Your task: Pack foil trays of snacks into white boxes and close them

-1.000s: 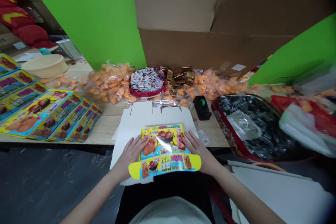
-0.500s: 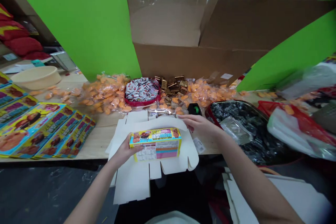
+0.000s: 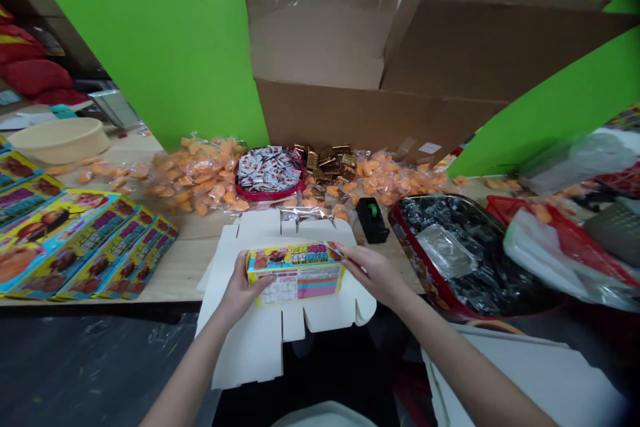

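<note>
Over the white cardboard sheets (image 3: 250, 347), here's the printed box (image 3: 300, 285), held front and centre! My left hand (image 3: 240, 290) has its left end clamped, thumb across the front panel. My right hand (image 3: 373, 273) is at the top right corner, fingertips touching the edge; pinching or merely pressing, I can't tell from here. Just beyond sits the black tape dispenser (image 3: 373, 221), and off left, a row of matching boxes (image 3: 90, 247) lines the table (image 3: 193, 267).
</note>
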{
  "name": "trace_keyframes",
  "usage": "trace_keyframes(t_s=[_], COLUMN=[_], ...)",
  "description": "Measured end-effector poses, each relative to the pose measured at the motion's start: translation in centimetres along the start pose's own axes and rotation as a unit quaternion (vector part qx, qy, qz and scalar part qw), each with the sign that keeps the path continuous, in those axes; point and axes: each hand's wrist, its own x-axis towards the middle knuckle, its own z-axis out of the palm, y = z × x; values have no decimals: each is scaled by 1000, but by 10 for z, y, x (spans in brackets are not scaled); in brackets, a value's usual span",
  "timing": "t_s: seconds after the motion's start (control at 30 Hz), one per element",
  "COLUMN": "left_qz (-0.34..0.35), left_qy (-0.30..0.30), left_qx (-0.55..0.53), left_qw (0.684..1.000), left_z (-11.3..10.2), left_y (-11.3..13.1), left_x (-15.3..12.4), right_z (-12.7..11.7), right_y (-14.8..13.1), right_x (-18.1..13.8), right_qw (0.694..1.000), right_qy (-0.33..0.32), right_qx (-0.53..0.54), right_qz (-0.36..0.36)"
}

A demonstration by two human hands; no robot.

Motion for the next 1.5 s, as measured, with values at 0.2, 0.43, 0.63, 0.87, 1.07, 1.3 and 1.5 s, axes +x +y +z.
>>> trace_keyframes(t_s=[0.2, 0.43, 0.63, 0.87, 1.07, 1.3, 1.5], left_qz=[142, 2, 86, 290, 290, 242, 252], left_qy=[44, -143, -97, -77, -149, -138, -83], left_qx=[142, 449, 497, 597, 546, 654, 676], left_qw=[979, 882, 858, 744, 772, 703, 687], left_z=[-36, -49, -28, -48, -34, 23, 30], left_y=[36, 124, 96, 56, 83, 90, 81], left_x=[11, 32, -13, -39, -39, -30, -27], right_z=[30, 28, 32, -8, -5, 31, 34], right_y=[9, 9, 8, 1, -5, 14, 82], right_x=[-19, -15, -20, 1, 16, -23, -45], right_qw=[991, 991, 992, 992, 949, 920, 944], right_qy=[97, 97, 106, -32, -146, 57, 292], right_qx=[-80, -67, -56, -75, -201, -280, -10], right_qz=[-53, -63, -46, -94, -195, -269, 151])
